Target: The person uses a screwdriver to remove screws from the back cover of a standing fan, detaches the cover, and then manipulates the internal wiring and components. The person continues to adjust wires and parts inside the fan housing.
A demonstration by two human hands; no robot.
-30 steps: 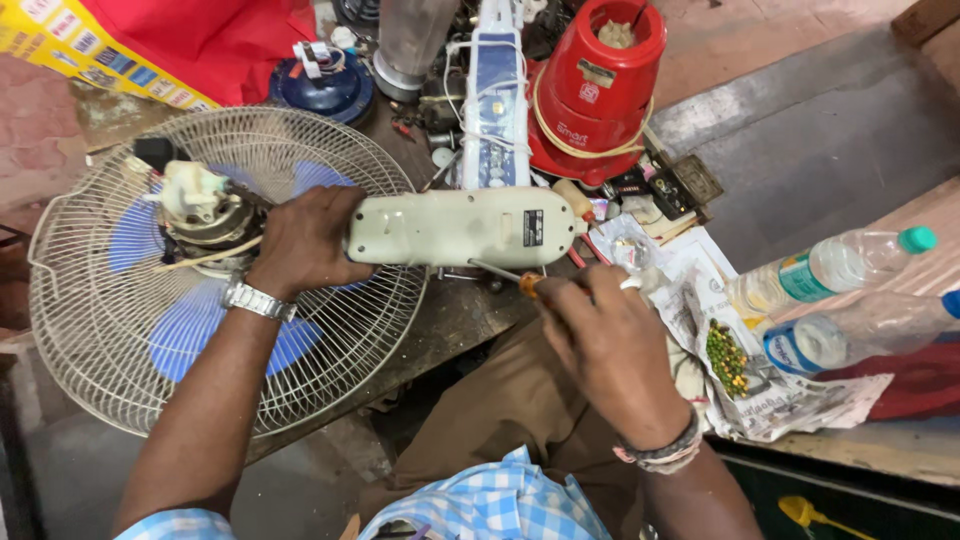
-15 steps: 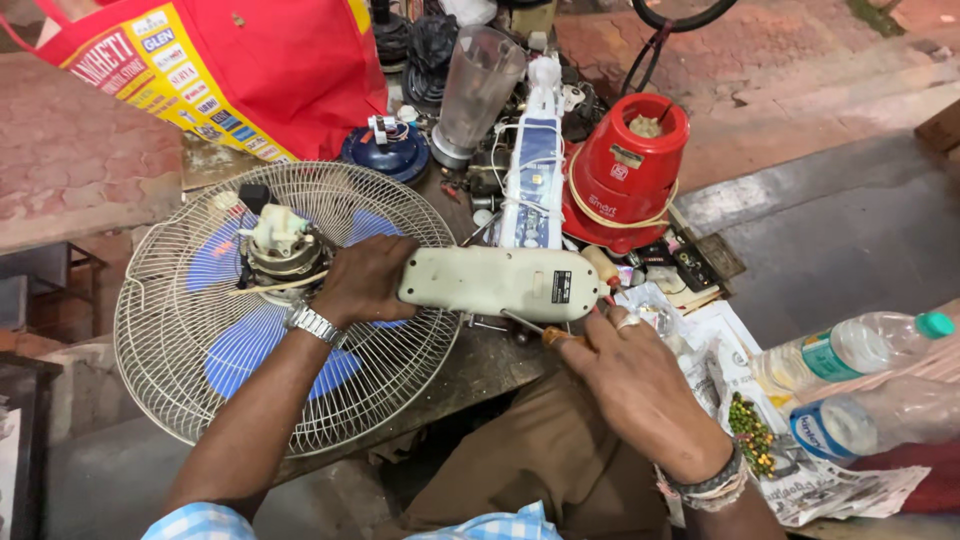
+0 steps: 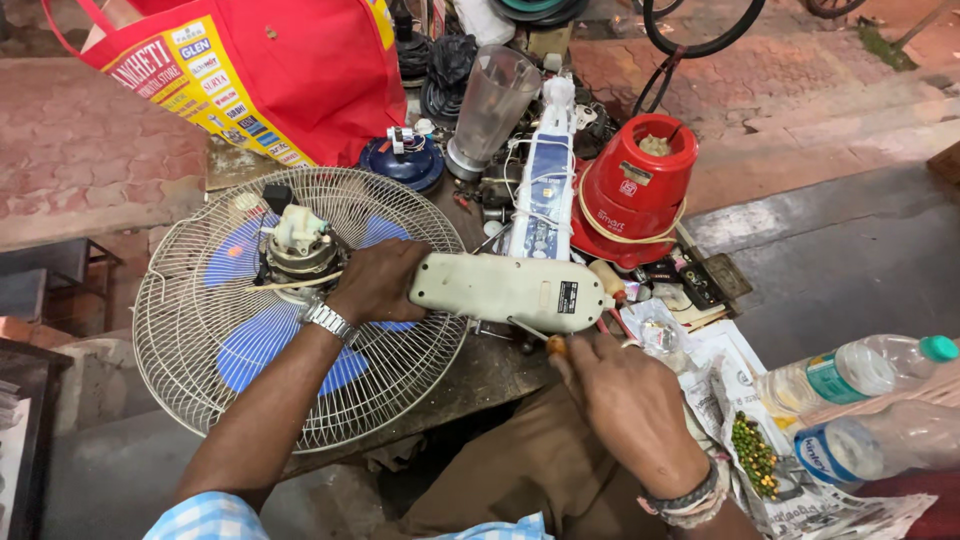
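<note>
While the left hand (image 3: pixel 378 283) grips one end of a cream plastic casing (image 3: pixel 508 292), its fingers wrapped round the rounded end, the casing lies level across the edge of the counter (image 3: pixel 480 370), partly over the fan guard (image 3: pixel 200 380). Casing: long, flat, rounded corners, grubby off-white, small dark label near the right end. Right hand (image 3: pixel 620 400) sits just below the casing, fingers closed on a screwdriver (image 3: pixel 535 335); orange handle shows at the fingertips, thin metal shaft angled up to the casing's underside. Wristwatch (image 3: pixel 327 320) with metal band on the left wrist, dark bands on the right wrist.

Round about: wire fan guard with blue blades (image 3: pixel 260 345) and exposed motor (image 3: pixel 298 245) at its hub; red mixer base (image 3: pixel 632 190) and a clear blender jar (image 3: pixel 490 100) behind; white and blue flat appliance (image 3: pixel 545 185) lying lengthwise beyond the casing; red bag (image 3: pixel 270 70) at back; two plastic bottles (image 3: pixel 850 375) on newspaper (image 3: pixel 790 500) to the right, green peas (image 3: pixel 755 455) beside them
</note>
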